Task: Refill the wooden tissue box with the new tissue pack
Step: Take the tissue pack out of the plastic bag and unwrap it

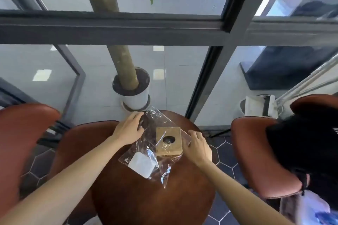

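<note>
A round brown table (146, 202) is seen from above, with a clear plastic bag (146, 144) spread across its far half. The wooden tissue box (169, 141) is enclosed in the bag, towards the right, its square top with a dark round hole turned upward. A white tissue pack (143, 164) is also seen inside the bag, nearer and to the left of the box, apart from it.

The left hand (129, 129) is laid on the far left part of the bag, its fingers curled and pinched on the plastic film. The right hand (199, 149) is placed just right of the box, with its fingers bent over the bag's right edge; whether the film is actually gripped there cannot be told.

Reddish-brown chairs (256, 155) are set around the table on the left and right. Beyond the table, a tree trunk in a white pot (135, 99) is seen behind a dark-framed glass wall (164, 29). Dark hexagonal floor tiles (225, 151) are visible beside the table.
</note>
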